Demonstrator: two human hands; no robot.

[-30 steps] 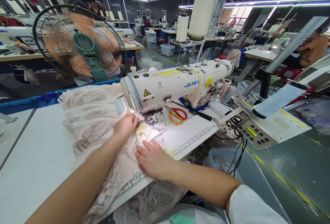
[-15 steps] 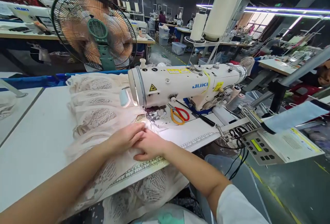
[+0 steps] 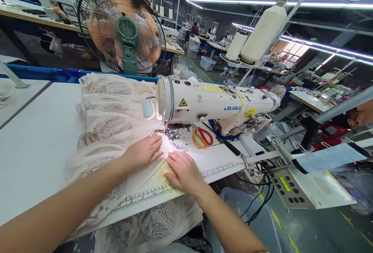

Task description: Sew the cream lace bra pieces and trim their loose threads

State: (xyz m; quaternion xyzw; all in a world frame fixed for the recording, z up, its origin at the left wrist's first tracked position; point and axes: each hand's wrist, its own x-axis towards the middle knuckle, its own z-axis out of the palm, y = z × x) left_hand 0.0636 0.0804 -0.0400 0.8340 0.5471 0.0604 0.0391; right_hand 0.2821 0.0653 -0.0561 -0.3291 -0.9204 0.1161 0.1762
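Note:
Cream lace fabric (image 3: pixel 107 119) lies piled on the white sewing table (image 3: pixel 35 136) and hangs over its front edge. My left hand (image 3: pixel 143 151) lies flat on the fabric, fingers stretched toward the needle area (image 3: pixel 170 133) of the white JUKI sewing machine (image 3: pixel 215 103). My right hand (image 3: pixel 182 171) presses flat on the fabric edge beside a printed ruler strip (image 3: pixel 145 196), just to the right of the left hand. Both hands are open and hold nothing.
Orange-and-red scissors (image 3: pixel 201 136) lie on the machine bed. A running fan (image 3: pixel 122 29) stands behind the table. A control panel (image 3: pixel 288 189) and cables sit to the right, with large thread cones (image 3: pixel 262 35) above. Other workstations and people fill the background.
My hands, touching together half a second ago, have separated; the left moved toward the needle, the right slid down-right along the fabric edge. The camera view has shifted left.

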